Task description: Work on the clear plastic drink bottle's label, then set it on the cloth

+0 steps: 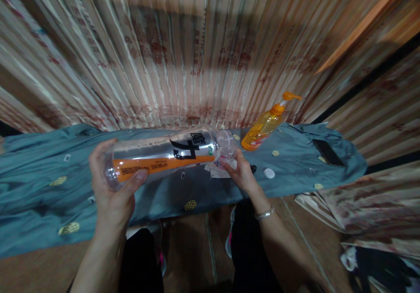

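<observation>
A clear plastic bottle (160, 153) with a silver and orange label lies sideways in the air above the blue cloth. My left hand (114, 188) wraps round its base end, thumb on the near side. At the neck end, my right hand (241, 168) has its fingers closed on the clear narrow part, and a bit of pink shows by the fingertips. Whether a cap sits there I cannot make out. Just beyond the right hand stands a pump bottle (262, 129) of yellow-orange liquid.
Blue patterned cloth (164, 205) covers the long narrow surface. On it are a white paper (221, 171) under the bottle neck, a round white disc (269, 173) and a dark phone (328, 152) at right. Striped, printed curtains (197, 65) hang behind.
</observation>
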Tool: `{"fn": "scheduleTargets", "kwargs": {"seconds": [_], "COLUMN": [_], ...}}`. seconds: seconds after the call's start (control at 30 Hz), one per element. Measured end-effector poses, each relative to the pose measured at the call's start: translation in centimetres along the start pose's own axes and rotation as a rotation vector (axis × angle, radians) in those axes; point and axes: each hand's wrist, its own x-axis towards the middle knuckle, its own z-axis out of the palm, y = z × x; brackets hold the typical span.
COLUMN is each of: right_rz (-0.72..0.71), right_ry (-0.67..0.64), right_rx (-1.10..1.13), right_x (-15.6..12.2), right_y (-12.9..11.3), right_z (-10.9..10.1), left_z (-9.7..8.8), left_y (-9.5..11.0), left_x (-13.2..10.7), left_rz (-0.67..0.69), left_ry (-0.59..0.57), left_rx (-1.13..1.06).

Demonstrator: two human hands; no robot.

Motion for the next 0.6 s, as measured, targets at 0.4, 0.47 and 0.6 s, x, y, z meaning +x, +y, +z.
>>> {"fn": "scheduleTargets", "kwargs": {"seconds": [0.4,0.47,0.6], "right_rz": [-0.04,-0.03,-0.025], "right_ry": [-0.009,-0.011,-0.002], "right_rx": [-0.004,0.001,-0.002], "right_x": [0.03,0.03,0.01], "right_y": [0.15,0.18,0.19], "right_z": [-0.04,0.0,0.07], "left_z": [-0.13,-0.1,-0.11], "left_y": [-0.08,-0.08,-0.15], "left_x": [0.02,0.01,0.03], "left_rz": [0.006,-0.001,-0.022], "left_ry": [-0.012,-0.007,-0.003], "left_rx": [0.01,0.012,0.006]}}
